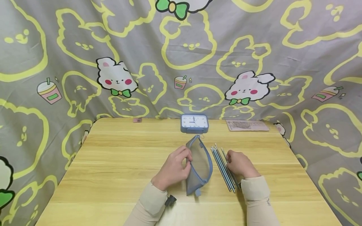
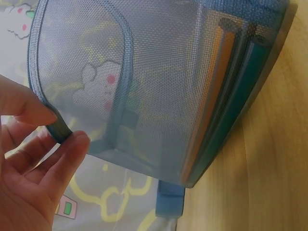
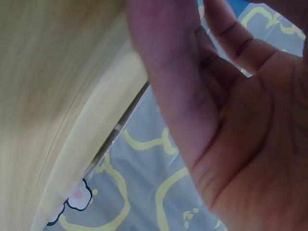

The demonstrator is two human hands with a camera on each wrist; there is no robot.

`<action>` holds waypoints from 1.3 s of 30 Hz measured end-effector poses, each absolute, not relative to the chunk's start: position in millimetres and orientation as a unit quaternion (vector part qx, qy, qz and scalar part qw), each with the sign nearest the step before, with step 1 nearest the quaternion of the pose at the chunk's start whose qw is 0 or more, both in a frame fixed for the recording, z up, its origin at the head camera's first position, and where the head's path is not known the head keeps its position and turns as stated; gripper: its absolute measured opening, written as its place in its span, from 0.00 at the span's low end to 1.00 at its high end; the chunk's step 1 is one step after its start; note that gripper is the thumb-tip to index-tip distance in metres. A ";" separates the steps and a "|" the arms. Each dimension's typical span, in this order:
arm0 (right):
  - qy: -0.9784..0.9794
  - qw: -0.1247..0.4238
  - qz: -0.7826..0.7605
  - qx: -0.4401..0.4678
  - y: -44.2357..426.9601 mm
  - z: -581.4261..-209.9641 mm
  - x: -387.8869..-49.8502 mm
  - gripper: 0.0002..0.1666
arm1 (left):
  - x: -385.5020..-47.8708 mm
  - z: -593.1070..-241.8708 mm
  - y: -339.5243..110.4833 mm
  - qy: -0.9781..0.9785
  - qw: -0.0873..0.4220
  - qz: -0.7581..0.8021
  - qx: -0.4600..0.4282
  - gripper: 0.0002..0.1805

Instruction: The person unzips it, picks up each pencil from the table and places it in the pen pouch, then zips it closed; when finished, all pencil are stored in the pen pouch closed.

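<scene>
A blue-grey mesh zip pouch (image 1: 198,163) stands with its mouth wide apart in the middle of the table. My left hand (image 1: 176,168) pinches its zipper edge between thumb and fingers, as the left wrist view also shows. Through the mesh (image 2: 144,86) there, an orange pencil (image 2: 211,86) and a teal pencil (image 2: 245,86) appear along the lower side. Right of the pouch lies a bunch of slim blue-green pencils (image 1: 223,169). My right hand (image 1: 241,164) pinches the rightmost pencil (image 1: 224,154), slightly apart from the bunch; its fingertips are hidden in the right wrist view.
A blue alarm clock (image 1: 194,123) stands behind the pouch. A pinkish banknote-like paper (image 1: 247,125) lies at the table's back right, and a small pinkish piece (image 1: 137,120) at the back left. Patterned cloth (image 1: 195,56) encloses the wooden table (image 1: 118,163).
</scene>
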State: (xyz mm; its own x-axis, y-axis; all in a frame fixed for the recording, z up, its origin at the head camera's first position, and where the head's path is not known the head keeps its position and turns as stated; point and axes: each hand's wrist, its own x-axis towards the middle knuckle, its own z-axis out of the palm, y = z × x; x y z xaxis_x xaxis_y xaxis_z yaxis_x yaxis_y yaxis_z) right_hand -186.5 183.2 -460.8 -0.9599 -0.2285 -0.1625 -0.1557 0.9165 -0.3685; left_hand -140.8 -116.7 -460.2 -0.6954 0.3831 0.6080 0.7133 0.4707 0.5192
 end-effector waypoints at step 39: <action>0.817 0.179 -0.519 -0.178 116.8 -412.7 -157.2 0.07 | -141.7 -460.9 -117.3 -0.831 0.205 -0.401 -0.327 0.11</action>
